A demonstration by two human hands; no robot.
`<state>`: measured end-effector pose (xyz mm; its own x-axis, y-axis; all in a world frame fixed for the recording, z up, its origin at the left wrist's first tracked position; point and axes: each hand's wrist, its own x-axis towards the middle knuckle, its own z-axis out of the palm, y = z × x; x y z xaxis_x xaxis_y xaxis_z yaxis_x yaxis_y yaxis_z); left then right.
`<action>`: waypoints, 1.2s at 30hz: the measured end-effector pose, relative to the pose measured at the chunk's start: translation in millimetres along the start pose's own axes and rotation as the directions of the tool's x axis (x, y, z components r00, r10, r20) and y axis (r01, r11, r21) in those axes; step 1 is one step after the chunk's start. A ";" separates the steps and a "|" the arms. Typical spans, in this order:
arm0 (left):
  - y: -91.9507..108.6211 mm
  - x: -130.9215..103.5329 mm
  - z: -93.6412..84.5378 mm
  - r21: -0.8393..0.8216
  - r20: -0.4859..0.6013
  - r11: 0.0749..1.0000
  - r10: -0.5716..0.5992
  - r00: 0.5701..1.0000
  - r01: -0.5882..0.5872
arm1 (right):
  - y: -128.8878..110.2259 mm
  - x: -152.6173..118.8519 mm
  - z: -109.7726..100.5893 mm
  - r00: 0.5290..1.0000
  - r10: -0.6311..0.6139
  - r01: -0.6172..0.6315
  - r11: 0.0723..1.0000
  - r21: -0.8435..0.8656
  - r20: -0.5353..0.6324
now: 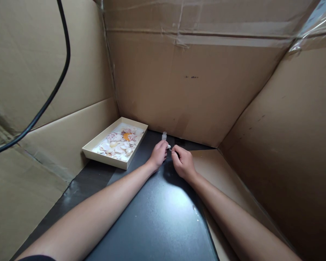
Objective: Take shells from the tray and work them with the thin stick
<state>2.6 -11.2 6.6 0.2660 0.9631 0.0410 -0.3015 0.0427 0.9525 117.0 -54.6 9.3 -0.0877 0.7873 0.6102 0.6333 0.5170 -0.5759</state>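
Observation:
My left hand is closed around a small white piece that pokes out at its fingertips; it looks like a bit of shell, though most of it is hidden. Close beside it, my right hand is pinched shut, its fingertips almost touching the white piece. Something thin seems to show at those right fingertips, too small to name. Just behind my left hand stands a small clear bottle, upright, with a pale label.
To the left is a shallow cream tray with many pale shells and one orange one. A dark board lies under my arms, with flat cardboard on the right. Cardboard walls surround the table. A black cable hangs at left.

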 end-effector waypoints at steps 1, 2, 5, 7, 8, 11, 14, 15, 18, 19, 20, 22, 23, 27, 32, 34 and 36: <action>-0.4 0.2 -0.1 0.000 0.002 1.000 0.000 1.000 0.000 | 0.0 0.0 -0.2 1.000 0.005 -0.005 1.000 -0.002 -0.006; -0.7 0.3 -0.2 -0.002 0.002 1.000 -0.002 1.000 0.002 | 0.0 -0.1 -0.4 1.000 -0.001 0.001 1.000 0.005 -0.018; -1.3 0.6 -0.3 -0.011 -0.001 1.000 -0.004 1.000 0.004 | 0.3 -0.2 -0.9 0.998 -0.033 0.035 0.999 0.034 -0.057; -1.3 0.8 -0.3 -0.013 0.002 1.000 -0.011 1.000 0.011 | 0.8 -0.2 -1.1 0.998 -0.026 0.027 0.999 0.031 -0.053; -1.3 0.9 -0.2 -0.011 0.003 1.000 -0.014 1.000 0.014 | 1.1 -0.2 -1.0 0.999 -0.016 0.017 0.999 0.028 -0.051; -1.1 1.2 -0.3 -0.004 0.001 1.000 -0.013 1.000 0.013 | 2.4 -0.2 -0.4 0.998 -0.016 0.019 0.999 0.047 -0.067; -1.1 1.4 -0.6 -0.002 -0.001 1.000 -0.014 1.000 0.014 | 3.2 -0.2 0.0 0.998 -0.009 0.011 0.999 0.035 -0.058; -1.2 1.4 -0.8 -0.003 -0.001 1.000 -0.016 1.000 0.016 | 3.3 -0.1 0.0 0.999 0.001 0.000 1.000 0.025 -0.054; -1.8 1.7 -1.4 -0.003 0.000 1.000 -0.022 1.000 0.022 | 2.8 0.1 -0.3 0.997 -0.010 0.013 0.999 0.043 -0.074; -1.9 1.8 -1.5 -0.002 0.000 1.000 -0.022 1.000 0.022 | 2.5 0.1 -0.4 0.997 -0.022 0.026 0.998 0.052 -0.077; -2.0 1.8 -1.6 -0.002 0.001 1.000 -0.021 1.000 0.021 | 2.2 0.2 -0.5 0.997 -0.029 0.033 0.998 0.051 -0.072; -1.8 1.7 -1.5 -0.007 0.000 1.000 -0.020 1.000 0.020 | 1.8 0.3 -0.5 0.998 -0.016 0.018 1.000 0.025 -0.058; -1.5 1.7 -1.3 -0.011 0.000 1.000 -0.020 1.000 0.020 | 1.8 0.3 -0.5 0.998 -0.006 0.006 1.000 0.013 -0.057; -0.9 1.5 -1.0 -0.019 -0.006 1.000 -0.015 1.000 0.015 | 2.4 0.6 -0.5 0.997 -0.027 0.029 0.999 0.026 -0.066; -3.0 2.6 -1.5 -0.030 -0.010 1.000 -0.009 1.000 0.009 | 3.0 0.7 -0.5 0.999 0.007 -0.007 1.000 -0.011 -0.044; -3.7 3.3 -1.9 -0.035 -0.021 0.999 0.002 1.000 -0.003 | 2.7 0.8 -0.4 0.999 -0.023 0.023 1.000 0.018 -0.039; -3.9 3.8 -2.3 -0.034 -0.034 0.999 0.008 0.999 -0.009 | 2.5 1.2 -0.3 0.999 -0.030 0.030 0.999 0.016 -0.018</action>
<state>2.7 -7.1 2.4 0.2323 0.9719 0.0381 -0.3347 0.0431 0.9413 118.8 -52.5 8.7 -0.0925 0.7653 0.6370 0.6179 0.5457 -0.5660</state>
